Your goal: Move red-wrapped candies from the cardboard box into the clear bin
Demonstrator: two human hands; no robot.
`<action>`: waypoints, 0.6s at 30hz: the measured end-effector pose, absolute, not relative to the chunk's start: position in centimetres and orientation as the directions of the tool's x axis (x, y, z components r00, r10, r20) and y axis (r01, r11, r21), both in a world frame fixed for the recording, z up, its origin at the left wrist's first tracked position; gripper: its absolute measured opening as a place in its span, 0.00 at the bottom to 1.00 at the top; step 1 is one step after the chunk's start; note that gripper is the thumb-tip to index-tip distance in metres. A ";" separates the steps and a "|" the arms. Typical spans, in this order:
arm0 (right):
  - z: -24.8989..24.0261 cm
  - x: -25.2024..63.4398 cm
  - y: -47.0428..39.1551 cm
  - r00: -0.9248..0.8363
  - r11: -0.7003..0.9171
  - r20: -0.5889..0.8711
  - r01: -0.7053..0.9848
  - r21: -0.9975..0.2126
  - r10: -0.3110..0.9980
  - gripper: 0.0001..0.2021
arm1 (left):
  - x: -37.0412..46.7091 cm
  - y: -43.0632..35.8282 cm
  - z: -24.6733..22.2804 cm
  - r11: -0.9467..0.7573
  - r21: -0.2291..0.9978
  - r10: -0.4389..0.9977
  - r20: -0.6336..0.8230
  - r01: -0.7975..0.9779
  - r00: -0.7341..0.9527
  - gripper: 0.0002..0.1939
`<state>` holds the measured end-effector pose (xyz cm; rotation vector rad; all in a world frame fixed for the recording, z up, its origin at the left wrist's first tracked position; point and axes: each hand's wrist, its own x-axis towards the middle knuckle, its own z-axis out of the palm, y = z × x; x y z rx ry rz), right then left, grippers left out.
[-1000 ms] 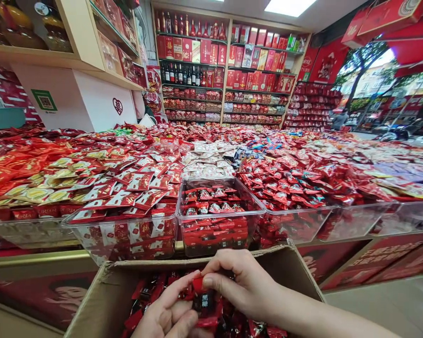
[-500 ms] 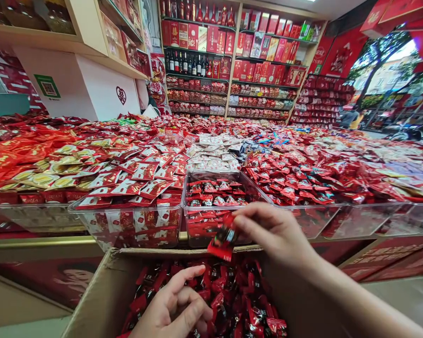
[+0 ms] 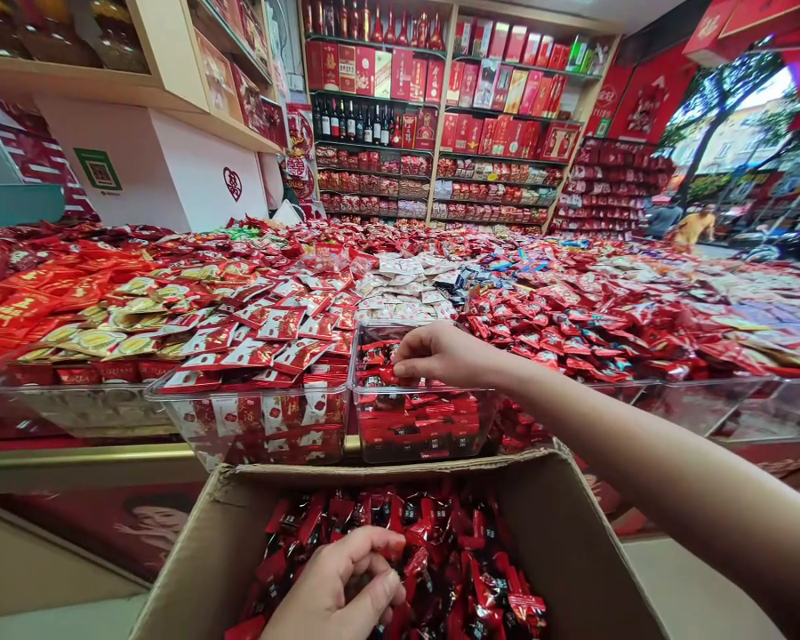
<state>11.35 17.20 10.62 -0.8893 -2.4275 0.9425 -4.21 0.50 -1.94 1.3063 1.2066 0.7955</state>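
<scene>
My right hand (image 3: pixel 433 356) reaches into a clear plastic bin (image 3: pixel 427 389), its thumb and fingers pinched together at the top row of red-and-black wrapped candies (image 3: pixel 417 427). The fingertips cover whatever may be between them. Over an open cardboard box (image 3: pixel 573 542) hovers my left hand (image 3: pixel 347 578), fingers loosely curled and thumb apart from the index finger, with no candy visible in it. Below it, a loose heap of the same red-and-black candies (image 3: pixel 433 578) fills the box bottom.
Clear bins of red-and-white packets (image 3: pixel 280 324) and gold-topped packets (image 3: pixel 107 342) stand to the left. Red packets (image 3: pixel 540 329) lie to the right, white ones (image 3: pixel 404 289) behind. Shelves (image 3: pixel 433 116) of boxes and bottles line the back. People show outside at right.
My right hand has moved forward and up from above the box edge into the clear bin, carrying a wrapped candy that is now out of sight. My left hand has barely moved.
</scene>
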 end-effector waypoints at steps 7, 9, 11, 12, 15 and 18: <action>10.0 10.9 17.9 -0.828 0.596 -0.006 0.409 -0.691 0.561 0.06 | -4.2 0.4 -1.6 0.155 0.947 0.942 -0.228 0.280 0.247 0.12; 10.0 10.8 18.0 -0.836 0.597 -0.019 0.408 -0.690 0.548 0.06 | -4.1 0.4 -1.5 0.153 0.944 0.942 -0.229 0.293 0.245 0.12; 10.0 10.7 18.2 -0.844 0.607 -0.031 0.410 -0.681 0.535 0.05 | -4.1 0.4 -1.3 0.153 0.943 0.944 -0.228 0.297 0.239 0.12; 10.1 10.6 18.3 -0.849 0.616 -0.038 0.413 -0.671 0.527 0.05 | -4.1 0.4 -1.3 0.158 0.942 0.943 -0.232 0.295 0.238 0.12; 10.4 10.4 18.6 -0.866 0.660 -0.043 0.412 -0.628 0.499 0.05 | -4.2 0.5 -1.3 0.173 0.945 0.935 -0.246 0.276 0.254 0.12; 10.6 10.3 19.1 -0.892 0.698 -0.067 0.396 -0.597 0.448 0.05 | -4.4 0.5 -1.7 0.172 0.951 0.923 -0.246 0.256 0.297 0.12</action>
